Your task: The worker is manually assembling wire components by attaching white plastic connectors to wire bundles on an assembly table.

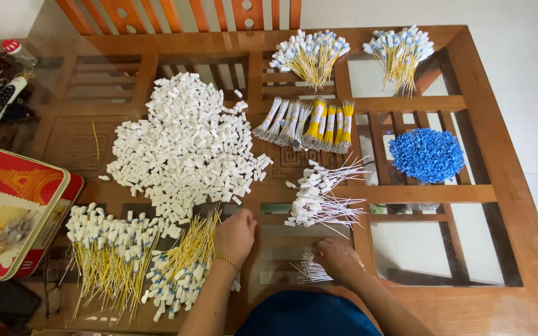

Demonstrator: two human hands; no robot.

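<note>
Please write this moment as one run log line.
left hand: beside white block pile | right hand: on thin wires | surface: glass table

- Glass-topped wooden table [481, 193].
- Heap of small white plastic blocks [185, 146].
- Pile of blue plastic caps [426, 155].
- Bundles of yellow wires [330, 126].
- Red rectangular biscuit tin [14, 208].
</note>
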